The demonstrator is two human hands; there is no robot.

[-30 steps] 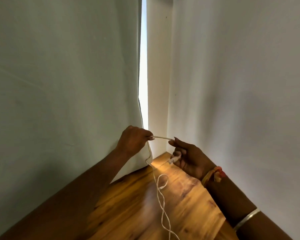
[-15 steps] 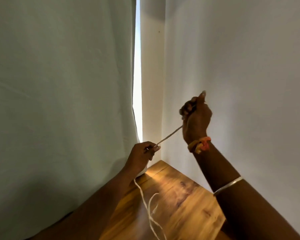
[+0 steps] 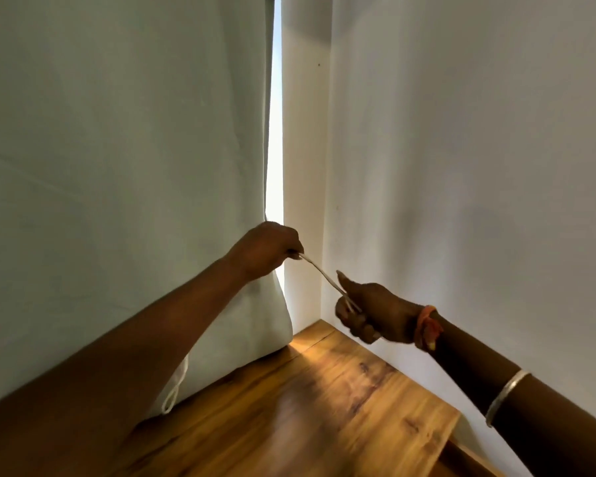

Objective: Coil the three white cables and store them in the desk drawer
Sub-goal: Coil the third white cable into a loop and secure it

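A person is stretching a white cable [image 3: 324,279] taut above the desk [image 3: 324,414] corner. The left hand [image 3: 265,251] is pinching it beside the curtain [image 3: 117,166] while the right hand [image 3: 375,313] is clenching round it lower down, apparently so each turn winds snugly onto the fingers [image 3: 356,330] as a coil. A white loop [image 3: 172,397], likely its slack, is hanging beneath the left forearm; the other two cables are not showing.

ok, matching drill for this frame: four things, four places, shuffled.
Things:
1 white cable
2 curtain
3 silver bangle
4 orange band

Places:
A on the right forearm
B on the right wrist
C between left hand and right hand
D behind the left arm, down to the desk

Pairs: 1-C, 2-D, 3-A, 4-B
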